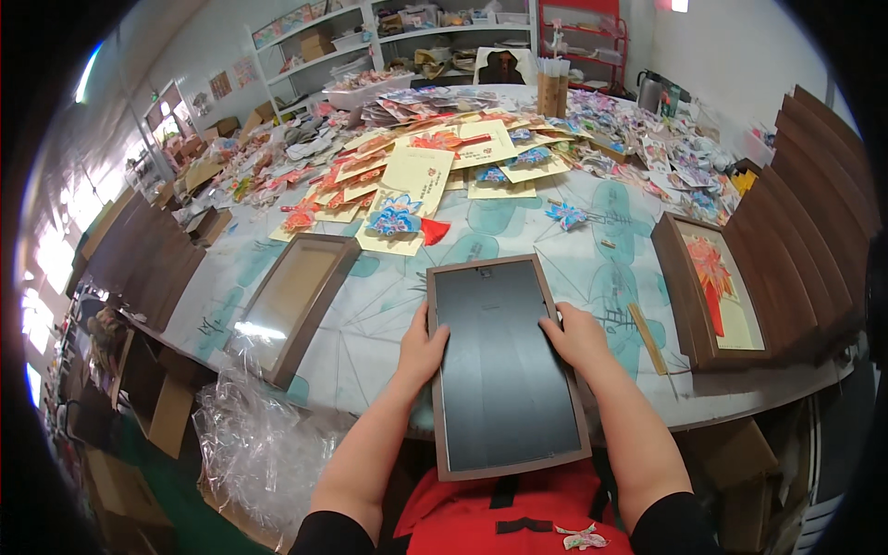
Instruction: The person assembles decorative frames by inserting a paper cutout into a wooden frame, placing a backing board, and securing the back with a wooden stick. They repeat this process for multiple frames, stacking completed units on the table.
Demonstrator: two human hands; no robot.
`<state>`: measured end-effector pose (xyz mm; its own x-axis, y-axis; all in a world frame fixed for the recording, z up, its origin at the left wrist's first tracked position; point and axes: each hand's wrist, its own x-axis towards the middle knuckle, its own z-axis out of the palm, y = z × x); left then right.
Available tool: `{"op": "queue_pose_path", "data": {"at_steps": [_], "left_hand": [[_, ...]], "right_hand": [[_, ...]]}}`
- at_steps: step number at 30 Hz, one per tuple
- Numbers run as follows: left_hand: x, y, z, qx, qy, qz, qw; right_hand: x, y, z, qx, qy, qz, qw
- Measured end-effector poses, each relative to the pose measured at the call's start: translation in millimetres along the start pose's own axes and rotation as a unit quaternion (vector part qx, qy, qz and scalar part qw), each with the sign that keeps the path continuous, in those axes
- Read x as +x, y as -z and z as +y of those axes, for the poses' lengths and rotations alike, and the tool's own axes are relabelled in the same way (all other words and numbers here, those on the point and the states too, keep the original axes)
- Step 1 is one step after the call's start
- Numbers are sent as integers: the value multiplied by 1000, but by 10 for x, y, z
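No wording can be made out clearly. The pale yellow card (421, 174) bears dark upright characters beside a red mark — too small to read. Larger dark brush-style characters lie over teal patches on the tablecloth (388, 314). A faint, illegible line sits on the back of the brown picture frame (504, 370).

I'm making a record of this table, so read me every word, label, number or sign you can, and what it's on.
I won't copy out wording; here's where it stands.
Pale yellow rectangular paper cards: small printing, too small to read reliably.
White table cover with teal patches: larger dark brush-style characters, left unquoted.
Black rectangular back panel of the brown rectangular frame: faint tiny mark, unreadable.
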<state>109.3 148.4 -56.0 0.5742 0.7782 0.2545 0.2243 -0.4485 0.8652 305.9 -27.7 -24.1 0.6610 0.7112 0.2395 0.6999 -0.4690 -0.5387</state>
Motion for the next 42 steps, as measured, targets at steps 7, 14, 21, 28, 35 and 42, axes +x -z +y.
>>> {"op": "queue_pose_path", "data": {"at_steps": [7,14,21,28,35,42], "left_hand": [[394,-144,-109,15,-10,54,998],[355,-154,-13,74,10,59,995],[823,-153,22,270,-278,56,920],[1293,-419,98,176,-114,-103,972],[1349,-425,96,183,-102,-95,973],[319,162,254,138,-88,8,987]], "right_hand": [[328,-113,-29,-100,3,19,995],[361,-209,95,-69,29,49,996],[314,-274,287,187,-50,71,979],[288,-314,339,233,-36,95,967],[312,-329,359,241,-37,107,964],[315,-343,409,250,-13,114,961]]}}
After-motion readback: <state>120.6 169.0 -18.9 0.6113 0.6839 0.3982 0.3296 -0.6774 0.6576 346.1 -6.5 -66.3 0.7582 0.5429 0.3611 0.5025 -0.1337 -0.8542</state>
